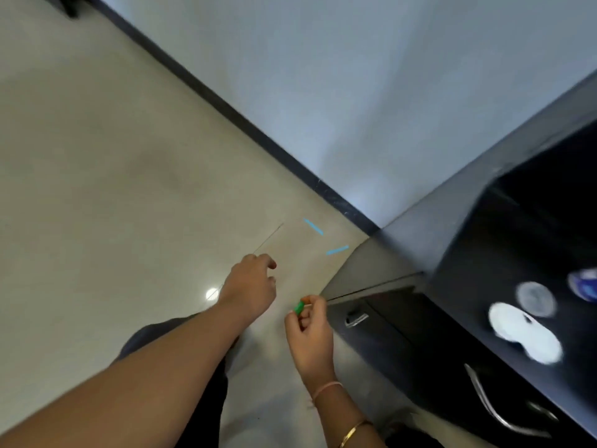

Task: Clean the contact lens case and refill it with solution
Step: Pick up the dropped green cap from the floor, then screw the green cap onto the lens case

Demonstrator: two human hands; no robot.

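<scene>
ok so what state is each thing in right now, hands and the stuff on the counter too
left hand, held out over the floor, loose, holding nothing
right hand, pinching the small green piece
white object, lying on the dark counter, too blurred to tell open or capped
round grey disc, lying flat beside the white object
drawers, shut

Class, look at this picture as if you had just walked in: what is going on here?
A person is beside a black cabinet, looking down at the pale tiled floor. Their right hand pinches a small green oblong piece; what it is cannot be told. Their left hand hangs over the floor, loosely curled, holding nothing. On the cabinet top lie a blurred white object and a round grey disc, untouched.
</scene>
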